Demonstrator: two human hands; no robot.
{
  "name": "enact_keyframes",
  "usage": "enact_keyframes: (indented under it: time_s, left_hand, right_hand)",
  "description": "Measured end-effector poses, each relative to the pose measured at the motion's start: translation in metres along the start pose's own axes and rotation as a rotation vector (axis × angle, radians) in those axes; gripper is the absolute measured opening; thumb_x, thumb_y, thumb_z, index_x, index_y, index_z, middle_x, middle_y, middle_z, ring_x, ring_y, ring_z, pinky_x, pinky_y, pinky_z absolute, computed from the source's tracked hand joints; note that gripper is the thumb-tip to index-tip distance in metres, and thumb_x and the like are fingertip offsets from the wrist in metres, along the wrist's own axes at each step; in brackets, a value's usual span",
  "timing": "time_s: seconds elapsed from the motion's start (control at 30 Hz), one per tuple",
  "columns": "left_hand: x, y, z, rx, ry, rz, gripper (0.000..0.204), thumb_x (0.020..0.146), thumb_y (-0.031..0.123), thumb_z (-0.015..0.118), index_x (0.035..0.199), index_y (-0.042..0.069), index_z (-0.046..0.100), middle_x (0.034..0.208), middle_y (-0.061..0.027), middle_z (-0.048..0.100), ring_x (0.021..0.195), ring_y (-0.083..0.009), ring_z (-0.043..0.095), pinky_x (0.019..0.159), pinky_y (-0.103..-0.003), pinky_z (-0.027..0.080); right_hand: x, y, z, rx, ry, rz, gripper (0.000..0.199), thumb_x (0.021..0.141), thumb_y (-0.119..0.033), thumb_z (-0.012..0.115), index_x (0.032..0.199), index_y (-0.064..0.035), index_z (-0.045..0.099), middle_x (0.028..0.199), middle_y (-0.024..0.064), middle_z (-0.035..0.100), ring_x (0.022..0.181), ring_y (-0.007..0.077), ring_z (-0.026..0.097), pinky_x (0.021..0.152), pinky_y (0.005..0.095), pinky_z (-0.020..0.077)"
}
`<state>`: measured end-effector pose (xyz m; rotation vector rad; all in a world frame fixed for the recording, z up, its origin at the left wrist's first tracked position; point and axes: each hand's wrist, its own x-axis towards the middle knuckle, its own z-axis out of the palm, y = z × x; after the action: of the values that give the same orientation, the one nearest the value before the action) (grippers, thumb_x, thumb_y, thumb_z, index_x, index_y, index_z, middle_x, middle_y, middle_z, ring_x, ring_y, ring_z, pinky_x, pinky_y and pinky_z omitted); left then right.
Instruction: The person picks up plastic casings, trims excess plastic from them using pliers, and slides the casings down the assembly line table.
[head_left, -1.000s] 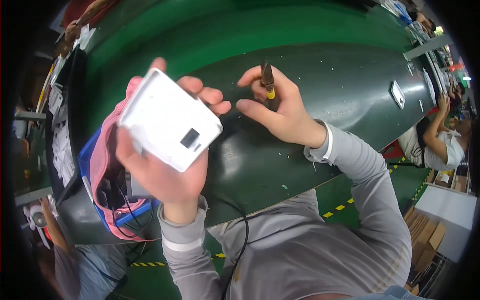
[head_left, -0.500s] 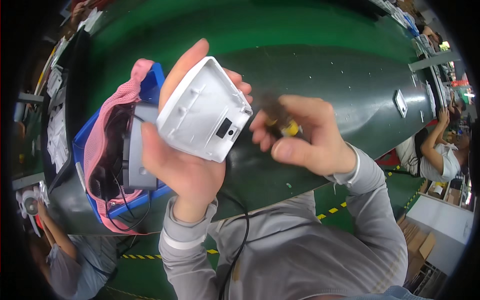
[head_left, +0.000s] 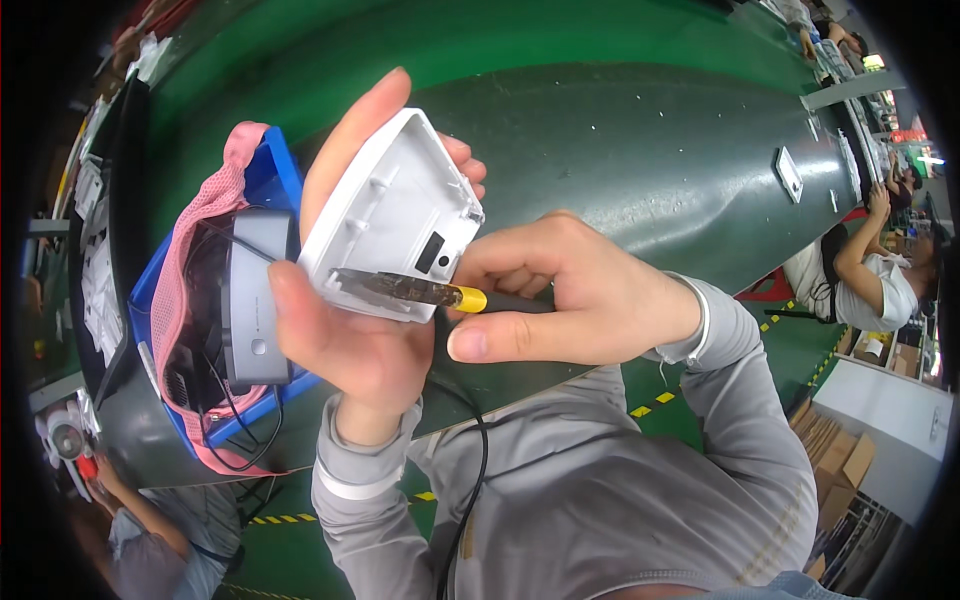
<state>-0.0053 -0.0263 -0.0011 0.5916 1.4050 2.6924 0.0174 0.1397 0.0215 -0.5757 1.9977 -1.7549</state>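
Note:
My left hand [head_left: 375,345] cradles a white plastic housing [head_left: 390,205], its hollow inside turned up, with the thumb at the near left and the fingers behind it. Ribs, small posts, a black rectangle and a dark round hole show inside the housing. My right hand [head_left: 575,290] grips the dark handle of a soldering iron [head_left: 415,290] with a yellow collar and a browned metal barrel. Its tip lies over the near inner edge of the housing; whether it touches the plastic I cannot tell.
On the left stands a blue bin [head_left: 285,165] holding a pink mesh strap [head_left: 190,270], a grey device [head_left: 262,300] and black cables. A black cord [head_left: 483,455] runs past my lap. A flat white piece [head_left: 789,175] lies far right. Other people sit at both sides.
My right hand has brought the soldering iron left, from beside the housing to over its inside. The housing and my left hand have shifted slightly left in the view.

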Motion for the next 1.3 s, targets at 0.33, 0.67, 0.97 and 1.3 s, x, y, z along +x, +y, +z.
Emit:
enact_keyframes:
  time_s: [0.33,0.67,0.97,1.3]
  left_hand:
    - [-0.0006,-0.0006,0.0038,0.023,0.039,0.009,0.092,0.092,0.067,0.031,0.148,-0.006,0.028,0.115,-0.024,0.054,0.104,-0.0334,0.059,0.088,-0.045,0.051]
    - [-0.0002,-0.0014,0.0049,0.015,0.039,0.024,0.089,0.092,0.065,0.029,0.148,-0.005,0.029,0.114,-0.0241,0.053,0.102,-0.0334,0.058,0.088,-0.046,0.05]
    - [-0.0005,-0.002,0.0049,0.013,0.059,-0.004,0.09,0.092,0.066,0.03,0.148,-0.005,0.029,0.114,-0.0237,0.054,0.102,-0.0334,0.059,0.088,-0.045,0.05]
    - [0.001,-0.0057,0.0039,-0.023,0.031,-0.004,0.09,0.092,0.066,0.031,0.148,-0.004,0.029,0.115,-0.0236,0.055,0.102,-0.033,0.06,0.088,-0.045,0.051]
  right_hand:
    - [0.0,-0.0079,-0.0001,-0.02,-0.019,0.039,0.052,0.09,-0.046,0.066,0.072,0.0021,0.06,0.052,0.0038,0.041,0.048,0.013,0.037,0.046,0.0324,0.0288]
    - [0.0,-0.0021,0.0014,-0.021,-0.018,0.005,0.049,0.091,-0.045,0.065,0.077,0.0025,0.063,0.053,0.0069,0.044,0.048,0.0159,0.039,0.047,0.0335,0.0302]
    - [0.0005,-0.0065,-0.0002,-0.1,-0.005,0.018,0.048,0.09,-0.044,0.065,0.08,0.0031,0.064,0.055,0.0115,0.051,0.048,0.0223,0.047,0.048,0.0351,0.0364]
    - [-0.0009,-0.0024,0.0011,-0.114,0.009,-0.024,0.046,0.091,-0.041,0.064,0.08,0.003,0.064,0.057,0.0143,0.054,0.05,0.026,0.053,0.05,0.0363,0.04]
